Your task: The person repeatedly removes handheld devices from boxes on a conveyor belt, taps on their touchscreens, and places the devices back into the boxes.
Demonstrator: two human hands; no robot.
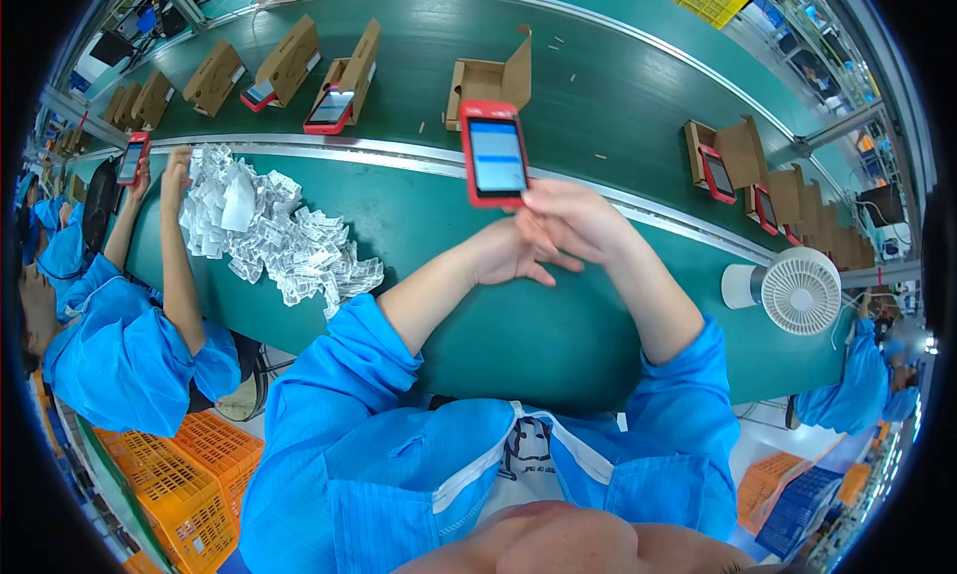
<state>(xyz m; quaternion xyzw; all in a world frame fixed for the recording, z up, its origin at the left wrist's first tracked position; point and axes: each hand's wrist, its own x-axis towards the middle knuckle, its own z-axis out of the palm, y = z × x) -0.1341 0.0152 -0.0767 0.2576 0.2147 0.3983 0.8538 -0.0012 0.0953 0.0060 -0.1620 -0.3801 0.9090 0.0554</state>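
A red handheld terminal with a lit screen (495, 159) is held upright by its lower right corner. My right hand (576, 218) pinches that corner, with the thumb on the front. Just below, my left hand (506, 254) overlaps the right fingers; its own fingers are spread and slightly blurred, with nothing visible in them. Directly behind the terminal stands an open cardboard box (516, 72) on the green belt (618, 105). The terminal covers part of this box.
A heap of small clear plastic packets (269, 220) lies left on the green table (478, 345). A white fan (800, 291) stands right. More boxes with red terminals (331, 107) line the belt. At left, a co-worker's hand (140, 180) holds a terminal (133, 159).
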